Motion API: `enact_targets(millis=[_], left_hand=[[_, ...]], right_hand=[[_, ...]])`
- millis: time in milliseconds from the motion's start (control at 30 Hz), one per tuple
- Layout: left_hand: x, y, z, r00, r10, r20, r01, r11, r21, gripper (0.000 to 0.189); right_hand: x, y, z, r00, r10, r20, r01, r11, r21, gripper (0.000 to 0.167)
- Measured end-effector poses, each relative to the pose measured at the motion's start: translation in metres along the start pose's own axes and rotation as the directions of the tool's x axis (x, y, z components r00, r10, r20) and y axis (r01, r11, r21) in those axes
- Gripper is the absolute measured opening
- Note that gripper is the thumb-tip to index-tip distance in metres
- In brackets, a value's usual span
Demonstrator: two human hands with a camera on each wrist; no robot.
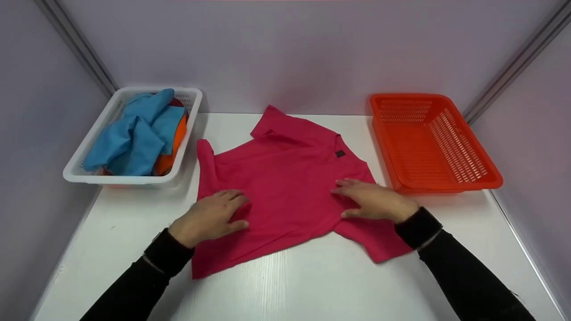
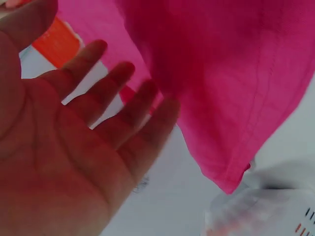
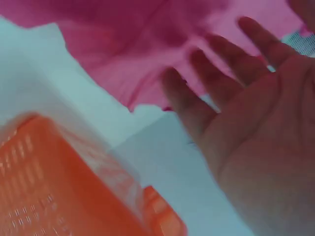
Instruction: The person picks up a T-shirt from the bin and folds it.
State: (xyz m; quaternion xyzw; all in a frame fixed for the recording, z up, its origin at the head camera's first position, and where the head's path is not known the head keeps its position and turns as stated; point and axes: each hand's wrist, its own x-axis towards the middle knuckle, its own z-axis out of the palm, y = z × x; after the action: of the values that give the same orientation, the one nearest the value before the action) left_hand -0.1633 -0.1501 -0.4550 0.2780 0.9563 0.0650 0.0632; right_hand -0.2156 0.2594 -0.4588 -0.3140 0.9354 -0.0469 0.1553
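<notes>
The pink shirt (image 1: 285, 178) lay askew mid-tabletop (image 1: 321, 290), between the white basket (image 1: 120, 179) at far left and the red basket (image 1: 439, 185) at far right; over it the left hand (image 1: 214, 216) and right hand (image 1: 374, 200) were well apart, fingers loosely extended, gripping nothing. I couldn't tell whether they touched it. To my eye, a sideways drag could bunch the thin cloth, and pressing the ruffled far-left corner (image 1: 205, 162) could set a crease.
</notes>
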Motion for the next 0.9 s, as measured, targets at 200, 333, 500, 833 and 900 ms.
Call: enact_targets(millis=[200,333,500,833,900], left_hand=[[0.017,-0.003,0.019,0.998,-0.030,0.050,0.026,0.997,0.068,0.082],[0.027,-0.014,0.025,0.995,-0.090,0.037,0.085,0.990,0.112,0.084],[0.033,-0.025,0.025,0.984,-0.179,-0.003,0.178,0.979,0.098,0.083],[0.035,-0.029,0.030,0.976,-0.217,-0.015,0.218,0.974,0.060,0.085],[0.035,-0.029,0.027,0.977,-0.214,0.009,0.213,0.975,0.055,0.087]], right_hand=[[0.014,0.008,0.021,0.998,-0.027,0.052,0.024,0.999,0.044,0.090],[0.005,0.006,0.027,0.999,0.040,0.001,-0.040,0.999,0.025,0.087],[-0.009,-0.004,0.030,0.988,0.129,-0.082,-0.133,0.990,-0.040,0.085],[-0.042,-0.036,0.036,0.963,0.264,-0.048,-0.268,0.953,-0.142,0.088],[-0.049,-0.042,0.034,0.962,0.274,-0.007,-0.273,0.953,-0.132,0.087]])
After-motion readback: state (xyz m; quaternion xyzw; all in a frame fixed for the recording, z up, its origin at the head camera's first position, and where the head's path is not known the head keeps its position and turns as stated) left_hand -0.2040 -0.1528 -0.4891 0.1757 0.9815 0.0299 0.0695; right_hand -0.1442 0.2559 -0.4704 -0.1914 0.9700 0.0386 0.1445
